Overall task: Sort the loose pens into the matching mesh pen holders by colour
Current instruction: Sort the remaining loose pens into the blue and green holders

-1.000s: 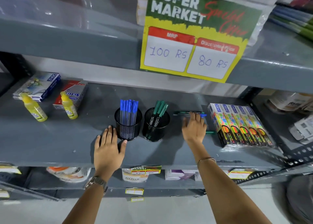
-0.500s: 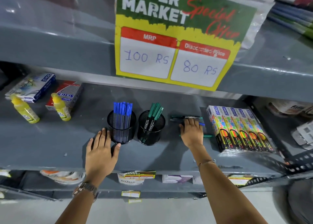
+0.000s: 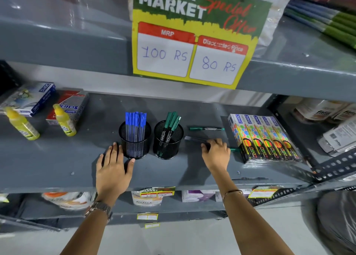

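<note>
Grey metal shelf (image 3: 57, 162) w/ two black mesh holders side by side near centre. Left holder (image 3: 134, 141) packed w/ blue pens (image 3: 135, 123), caps up. Right holder (image 3: 168, 142) w/ a few green pens (image 3: 171, 123), leaning slightly.

Left hand (image 3: 113, 170) flat on shelf, palm down, fingers spread, grip apart & empty; fingertips just beside base of blue holder, thumb touching or nearly touching its front.

Right hand (image 3: 216, 152) on shelf just right of green holder, fingers curled down, grip closed around a loose pen (image 3: 193, 138) – pale/clear end sticking out left toward green holder, blurred, colour hard to tell. Green tip of another pen (image 3: 234, 149) poking out from behind right hand, next to the neon boxes.

One more loose green pen (image 3: 207, 128) lying flat further back on shelf, between green holder & neon boxes, apart from hand.

Neon marker boxes (image 3: 264, 137) in a row at right. Two yellow bottles (image 3: 23, 125) & two flat boxes (image 3: 30, 98) at left. Price sign (image 3: 190, 43) hung from shelf above: MRP 100 Rs, discounted 80 Rs.
</note>
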Demonstrator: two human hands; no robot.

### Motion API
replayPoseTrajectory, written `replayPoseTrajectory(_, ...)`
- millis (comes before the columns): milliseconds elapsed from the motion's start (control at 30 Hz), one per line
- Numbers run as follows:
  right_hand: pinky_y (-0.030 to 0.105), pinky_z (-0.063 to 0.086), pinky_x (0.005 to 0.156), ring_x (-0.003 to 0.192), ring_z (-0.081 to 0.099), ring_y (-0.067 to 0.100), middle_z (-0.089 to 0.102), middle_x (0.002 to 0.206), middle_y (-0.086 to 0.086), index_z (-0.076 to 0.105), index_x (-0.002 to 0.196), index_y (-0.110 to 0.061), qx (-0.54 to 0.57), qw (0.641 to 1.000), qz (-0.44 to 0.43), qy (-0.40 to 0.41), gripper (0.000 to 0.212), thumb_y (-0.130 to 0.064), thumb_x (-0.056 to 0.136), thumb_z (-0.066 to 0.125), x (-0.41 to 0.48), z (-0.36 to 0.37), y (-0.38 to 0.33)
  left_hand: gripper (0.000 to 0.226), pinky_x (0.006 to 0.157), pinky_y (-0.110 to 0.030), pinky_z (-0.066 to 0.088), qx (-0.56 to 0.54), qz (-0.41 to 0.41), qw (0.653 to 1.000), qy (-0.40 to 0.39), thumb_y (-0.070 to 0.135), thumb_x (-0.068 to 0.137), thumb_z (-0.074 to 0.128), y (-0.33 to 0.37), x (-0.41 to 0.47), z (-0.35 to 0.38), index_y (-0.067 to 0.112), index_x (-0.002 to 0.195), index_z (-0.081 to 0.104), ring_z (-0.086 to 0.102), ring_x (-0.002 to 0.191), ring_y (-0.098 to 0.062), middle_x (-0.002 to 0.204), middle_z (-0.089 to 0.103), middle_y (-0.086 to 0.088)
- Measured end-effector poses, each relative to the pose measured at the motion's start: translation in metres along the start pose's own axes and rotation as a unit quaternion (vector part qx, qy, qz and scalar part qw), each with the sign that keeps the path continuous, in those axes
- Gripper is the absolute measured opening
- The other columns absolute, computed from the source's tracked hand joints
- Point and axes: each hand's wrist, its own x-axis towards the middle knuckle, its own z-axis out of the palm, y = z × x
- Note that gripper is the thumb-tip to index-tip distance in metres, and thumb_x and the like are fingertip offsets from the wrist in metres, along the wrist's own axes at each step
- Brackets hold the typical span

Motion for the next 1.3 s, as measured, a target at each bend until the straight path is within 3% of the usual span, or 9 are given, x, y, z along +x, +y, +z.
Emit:
replayPoseTrajectory(367, 0.038, 0.035, 0.089, 0.111, 0.046, 0.032, 0.061, 0.111, 0.013, 0.065, 0.099, -0.014, 0.001, 0.998, -0.031, -0.047, 0.022, -0.017, 0.081, 0.054, -0.009, -0.002, -0.020, 0.068, 0.104, -0.051, 0.030, -0.004, 0.002, 1.000, -0.001, 0.047, 0.089, 0.028, -0.001, -0.001, 0.001, -0.004, 0.130, 0.048, 0.047, 0.125, -0.037, 0.136, 0.050, -0.023)
replayPoseTrajectory(633, 0.038, 0.037, 0.082, 0.100, 0.054, 0.033, 0.068, 0.101, 0.008, 0.067, 0.094, -0.018, 0.109, 0.991, -0.041, 0.070, 0.012, -0.015, 0.085, 0.060, -0.004, -0.017, -0.017, 0.068, 0.105, -0.051, 0.029, -0.005, 0.006, 1.000, 0.006, 0.047, 0.088, 0.028, -0.001, -0.001, -0.001, -0.003, 0.130, 0.049, 0.045, 0.126, -0.036, 0.136, 0.050, -0.022)
replayPoseTrajectory(733, 0.039, 0.049, 0.082, 0.095, 0.061, 0.031, 0.071, 0.097, 0.006, 0.069, 0.095, -0.022, 0.221, 0.968, 0.000, 0.120, 0.015, -0.019, 0.080, 0.068, 0.002, -0.040, -0.027, 0.068, 0.105, -0.051, 0.029, -0.009, 0.005, 1.000, 0.006, 0.047, 0.088, 0.028, -0.001, -0.001, 0.000, -0.003, 0.130, 0.049, 0.045, 0.126, -0.035, 0.136, 0.050, -0.022)
replayPoseTrajectory(833, 0.033, 0.049, 0.074, 0.090, 0.063, 0.025, 0.070, 0.090, 0.002, 0.065, 0.097, -0.025, 0.306, 0.937, 0.049, 0.160, 0.022, -0.027, 0.076, 0.072, 0.005, -0.067, -0.045, 0.068, 0.105, -0.051, 0.029, -0.010, 0.006, 1.000, 0.005, 0.047, 0.088, 0.029, -0.001, -0.001, 0.001, -0.003, 0.130, 0.049, 0.046, 0.126, -0.036, 0.135, 0.051, -0.022)
replayPoseTrajectory(967, 0.038, 0.049, 0.074, 0.086, 0.061, 0.019, 0.065, 0.088, -0.003, 0.057, 0.099, -0.028, 0.419, 0.885, 0.022, 0.200, 0.034, -0.023, 0.072, 0.077, -0.001, -0.095, -0.084, 0.068, 0.105, -0.051, 0.030, -0.014, 0.005, 1.000, 0.001, 0.047, 0.088, 0.028, -0.002, -0.001, 0.003, -0.003, 0.130, 0.049, 0.047, 0.125, -0.036, 0.136, 0.050, -0.022)
replayPoseTrajectory(1100, 0.034, 0.047, 0.074, 0.081, 0.058, 0.015, 0.063, 0.081, -0.004, 0.049, 0.096, -0.033, 0.477, 0.867, -0.033, 0.140, 0.041, -0.022, 0.070, 0.078, -0.016, -0.100, -0.133, 0.068, 0.105, -0.050, 0.029, -0.024, 0.008, 1.000, 0.007, 0.047, 0.088, 0.029, -0.002, 0.000, 0.004, -0.002, 0.131, 0.048, 0.045, 0.127, -0.035, 0.137, 0.049, -0.021)
replayPoseTrajectory(1200, 0.032, 0.047, 0.072, 0.081, 0.059, 0.011, 0.059, 0.077, -0.014, 0.048, 0.100, -0.031, 0.405, 0.908, -0.100, 0.046, 0.039, -0.027, 0.073, 0.076, -0.029, -0.089, -0.162, 0.073, 0.110, -0.046, 0.020, -0.030, 0.003, 0.999, 0.012, 0.052, 0.088, 0.023, -0.003, 0.001, 0.004, 0.001, 0.136, 0.043, 0.036, 0.134, -0.031, 0.144, 0.042, -0.017)
replayPoseTrajectory(1300, 0.041, 0.050, 0.085, 0.096, 0.061, 0.024, 0.066, 0.089, -0.006, 0.047, 0.111, -0.021, 0.300, 0.939, -0.165, -0.022, 0.042, -0.026, 0.077, 0.072, -0.034, -0.073, -0.178, 0.078, 0.115, -0.040, 0.008, -0.027, 0.000, 1.000, -0.001, 0.057, 0.087, 0.014, -0.003, 0.001, 0.005, 0.006, 0.144, 0.029, 0.021, 0.142, -0.024, 0.154, 0.026, -0.010)
